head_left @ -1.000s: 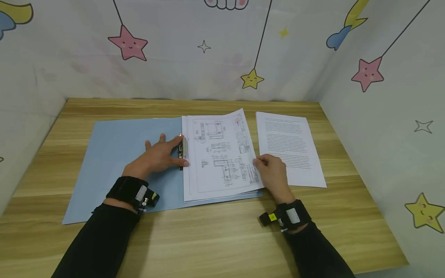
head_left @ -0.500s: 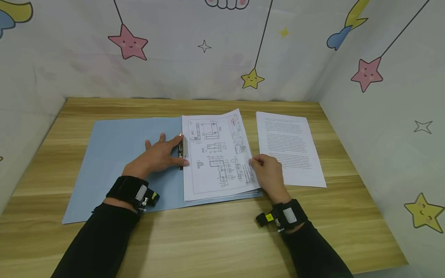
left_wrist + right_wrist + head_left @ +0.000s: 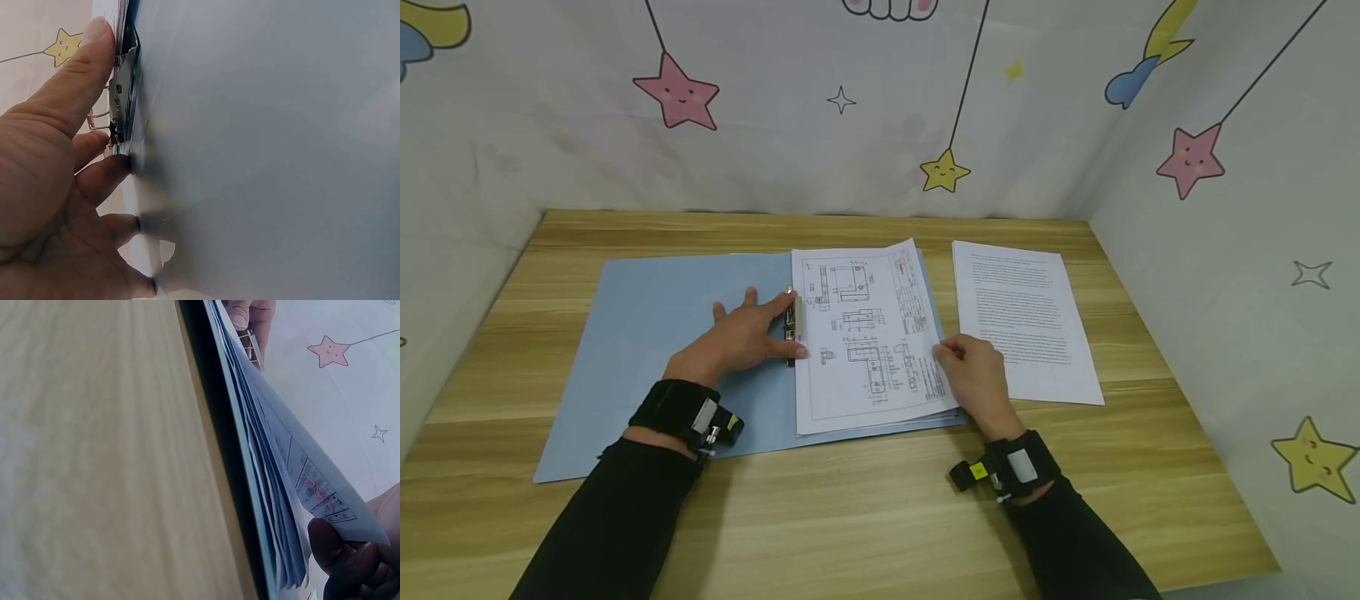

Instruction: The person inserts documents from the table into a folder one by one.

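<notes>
An opened blue folder (image 3: 647, 333) lies on the wooden table. A metal lever clip (image 3: 124, 94) along its middle holds a stack of papers on the right side. My left hand (image 3: 741, 337) rests spread by the clip, its thumb pressing the papers' inner edge. On top of the stack is a white sheet (image 3: 880, 392) with technical drawings. My right hand (image 3: 979, 375) pinches that sheet by its right edge, between thumb and fingers. In the right wrist view, the held sheet's edge is lifted away from the stacked pages (image 3: 265, 469) beneath.
Right of the folder lies a printed text page (image 3: 1026, 325), with another sheet edge showing beneath it. The wooden table (image 3: 850, 517) meets a white patterned curtain (image 3: 760, 158) at the back and right. Each wrist wears a strapped camera.
My right hand has shifted slightly left with the drawing sheet's edge. The drawings moved left too, and a blue strip of folder now shows at upper right. My left hand stays put.
</notes>
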### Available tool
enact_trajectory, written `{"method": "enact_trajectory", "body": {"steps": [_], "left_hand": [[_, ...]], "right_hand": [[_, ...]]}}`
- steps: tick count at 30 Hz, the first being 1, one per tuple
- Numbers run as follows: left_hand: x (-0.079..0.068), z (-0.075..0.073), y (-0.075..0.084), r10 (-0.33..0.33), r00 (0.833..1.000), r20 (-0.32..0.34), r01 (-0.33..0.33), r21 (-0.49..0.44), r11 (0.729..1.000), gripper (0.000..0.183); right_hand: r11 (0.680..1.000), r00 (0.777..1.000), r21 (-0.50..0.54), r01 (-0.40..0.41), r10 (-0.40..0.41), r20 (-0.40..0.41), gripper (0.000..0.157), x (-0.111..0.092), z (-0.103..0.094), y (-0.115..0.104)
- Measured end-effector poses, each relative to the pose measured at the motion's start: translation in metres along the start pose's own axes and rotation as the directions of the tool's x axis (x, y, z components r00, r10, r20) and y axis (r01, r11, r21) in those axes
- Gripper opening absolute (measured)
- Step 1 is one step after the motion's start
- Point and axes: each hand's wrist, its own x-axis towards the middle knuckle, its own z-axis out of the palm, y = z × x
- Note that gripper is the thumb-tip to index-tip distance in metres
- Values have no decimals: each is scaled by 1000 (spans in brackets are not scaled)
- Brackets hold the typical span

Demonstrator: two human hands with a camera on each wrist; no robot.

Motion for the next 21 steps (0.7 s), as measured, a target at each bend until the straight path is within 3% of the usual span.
{"method": "enact_trajectory", "body": {"steps": [4,12,21], "left_hand": [[0,0,0,4,1000,-1,-4,-4,1000,106],[1,0,-1,4,1000,5,-4,3,1000,107],[2,0,-1,4,1000,9,-4,10,1000,107]], "right_hand": [[1000,1000,-29,-9,10,18,22,0,-2,0],[987,999,-161,-25,20,-35,27,4,-6,1],[984,1000,-178,1,1,12,22,8,0,0]]}}
